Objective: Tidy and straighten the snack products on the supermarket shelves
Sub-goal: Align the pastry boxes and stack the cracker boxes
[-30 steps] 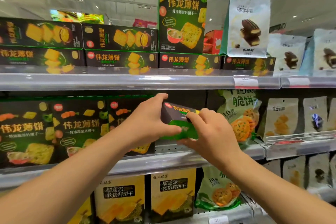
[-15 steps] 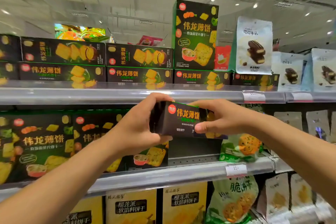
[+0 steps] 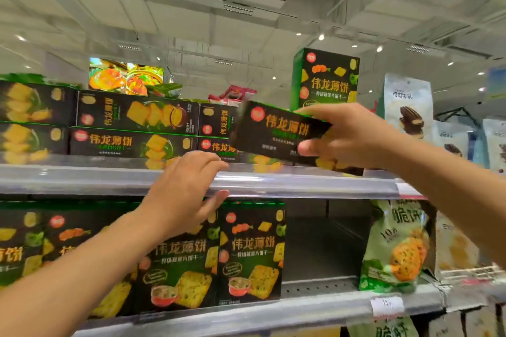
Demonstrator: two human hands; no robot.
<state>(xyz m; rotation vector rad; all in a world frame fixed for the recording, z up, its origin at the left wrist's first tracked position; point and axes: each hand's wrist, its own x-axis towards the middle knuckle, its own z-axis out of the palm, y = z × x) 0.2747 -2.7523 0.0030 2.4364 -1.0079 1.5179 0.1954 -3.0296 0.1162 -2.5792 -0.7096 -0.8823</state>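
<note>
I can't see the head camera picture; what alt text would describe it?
A person's right hand holds a flat black-and-green cracker box up at the top supermarket shelf, in front of stacked matching boxes. Their open left hand hovers at the shelf's edge, holding nothing.

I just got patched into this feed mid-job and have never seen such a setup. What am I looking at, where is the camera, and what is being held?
No machine here: a person's two bare arms, filmed by one wide-angle camera worn on their head, facing supermarket shelves. The right hand holds a long black-and-green cracker box at the height of the upper shelf, where matching boxes lie stacked. The left hand is open, holding nothing, in front of that shelf's edge. Below, upright boxes of the same brand stand beside a gap and a green snack bag.
</note>
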